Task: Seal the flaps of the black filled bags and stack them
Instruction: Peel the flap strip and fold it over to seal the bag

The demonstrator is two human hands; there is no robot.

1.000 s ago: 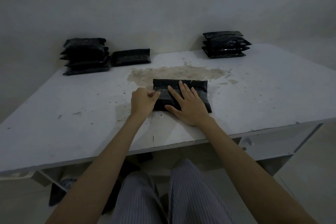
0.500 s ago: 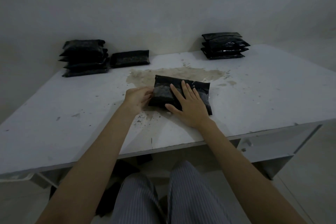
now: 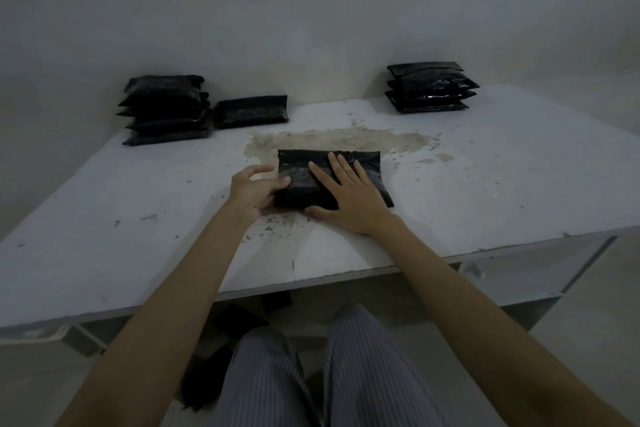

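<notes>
A black filled bag (image 3: 363, 163) lies flat in the middle of the white table (image 3: 502, 184). My right hand (image 3: 349, 199) presses flat on top of it with straight, spread fingers. At the bag's left end sits my left hand (image 3: 254, 191), thumb on top of the bag and fingers curved around that edge. A stack of several black bags (image 3: 164, 111) stands at the back left, and a single bag (image 3: 251, 111) lies beside it. Another stack of black bags (image 3: 431, 88) stands at the back right.
A brownish stain (image 3: 343, 139) with scattered crumbs marks the table just behind and in front of the bag. A wall rises directly behind the table. My striped trouser legs (image 3: 304, 374) show below the table's front edge, with dark objects on the floor.
My left hand opened from a fist beside the bag and closed its fingers around the bag's left end. The bag's left side was tilted up, then settled flat. My right hand stayed on top.
</notes>
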